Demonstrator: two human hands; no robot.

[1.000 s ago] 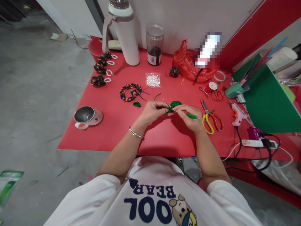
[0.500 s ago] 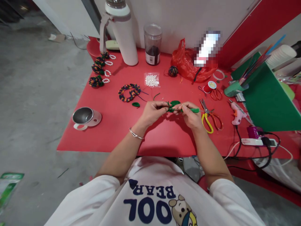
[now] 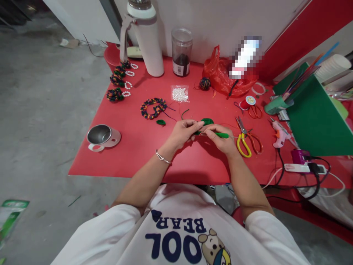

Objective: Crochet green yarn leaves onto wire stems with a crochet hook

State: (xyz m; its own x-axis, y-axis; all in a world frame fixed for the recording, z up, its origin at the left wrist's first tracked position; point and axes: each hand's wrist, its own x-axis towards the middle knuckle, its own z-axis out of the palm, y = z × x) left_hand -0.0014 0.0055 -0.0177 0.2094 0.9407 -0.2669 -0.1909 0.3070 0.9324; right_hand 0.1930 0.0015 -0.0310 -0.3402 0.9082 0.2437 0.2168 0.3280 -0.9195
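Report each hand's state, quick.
Left hand: closed, pinching the small green yarn piece.
Right hand: closed, holding the green-handled hook.

A white short-sleeved T-shirt (image 3: 182,209) was worn, printed across the front with dark navy lettering (image 3: 173,250), seen upside down, in which "BEAR" and "OOL" could be read. Beside the letters a cartoon bear (image 3: 213,246) was printed in beige, with yellow and blue below its head, perhaps clothing. A slim silver-coloured bangle (image 3: 163,157) was worn on the left wrist.
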